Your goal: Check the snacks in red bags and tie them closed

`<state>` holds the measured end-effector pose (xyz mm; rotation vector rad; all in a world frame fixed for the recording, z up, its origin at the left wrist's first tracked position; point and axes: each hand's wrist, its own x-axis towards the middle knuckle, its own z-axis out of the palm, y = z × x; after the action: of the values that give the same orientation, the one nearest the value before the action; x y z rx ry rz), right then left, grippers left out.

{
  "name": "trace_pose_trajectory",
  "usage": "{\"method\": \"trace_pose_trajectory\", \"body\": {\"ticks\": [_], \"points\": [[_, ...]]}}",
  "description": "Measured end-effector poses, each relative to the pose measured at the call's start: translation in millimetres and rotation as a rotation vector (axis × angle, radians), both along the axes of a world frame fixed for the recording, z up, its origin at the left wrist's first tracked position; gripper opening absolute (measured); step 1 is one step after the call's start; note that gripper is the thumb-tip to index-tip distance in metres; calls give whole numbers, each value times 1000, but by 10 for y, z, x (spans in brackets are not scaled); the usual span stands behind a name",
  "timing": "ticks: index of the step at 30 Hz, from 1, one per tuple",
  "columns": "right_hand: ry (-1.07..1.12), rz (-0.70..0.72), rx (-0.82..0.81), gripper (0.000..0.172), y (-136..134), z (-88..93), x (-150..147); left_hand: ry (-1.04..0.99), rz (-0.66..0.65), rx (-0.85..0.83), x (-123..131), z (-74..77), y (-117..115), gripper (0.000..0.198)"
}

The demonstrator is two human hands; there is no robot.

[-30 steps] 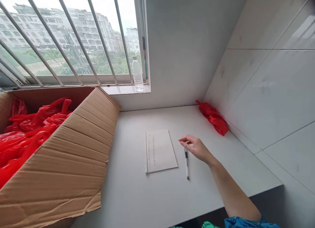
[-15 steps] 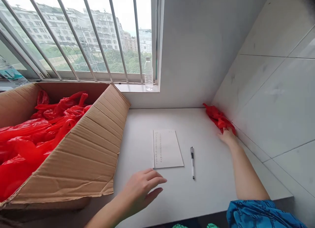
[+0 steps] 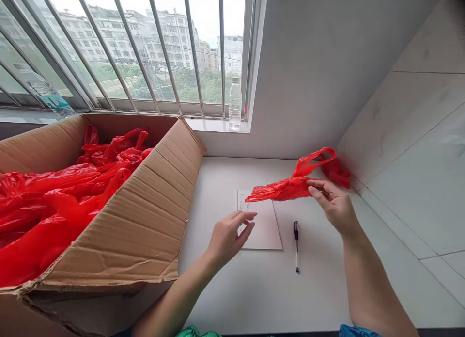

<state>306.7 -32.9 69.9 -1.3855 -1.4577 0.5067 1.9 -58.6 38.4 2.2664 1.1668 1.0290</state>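
Observation:
Pinched between the thumb and fingers of my right hand is a red plastic bag. It is bunched lengthwise, with a loop handle sticking up, and is held above the white table. My left hand hovers over the near left part of a paper booklet. Its thumb and fingers are apart with nothing between them, just short of the bag's left end. Under the bag, part of the booklet's top is hidden. A black-capped clear pen lies to the right of the booklet.
A cardboard box full of red plastic bags stands at the left. Another red bag lies in the corner by the tiled wall. Clear bottles stand or lean along the barred window's sill. The white table spreads below.
My right hand has lifted a red bag from the corner and brought it left, over the booklet. My left hand has risen slightly toward it. The view has shifted a little left.

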Motion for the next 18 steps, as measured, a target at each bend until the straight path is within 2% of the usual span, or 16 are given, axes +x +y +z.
{"method": "trace_pose_trajectory", "body": {"ticks": [2,4,6,8,13,18], "points": [[10,186,-72,37,7,-61,-268,-197,125,51,7,40,76,22],[-35,335,-138,32,13,-171,-499,-308,250,121,5,56,138,21],[-82,443,-201,29,12,-298,-683,-304,332,168,-5,40,188,19],[-98,499,-244,26,6,-408,-807,-197,346,178,-28,-3,225,20],[-140,410,-204,21,-11,-540,-899,102,209,27,-139,-118,266,22],[-272,255,111,16,-43,-618,-942,184,62,-21,-186,-193,289,17]]}}
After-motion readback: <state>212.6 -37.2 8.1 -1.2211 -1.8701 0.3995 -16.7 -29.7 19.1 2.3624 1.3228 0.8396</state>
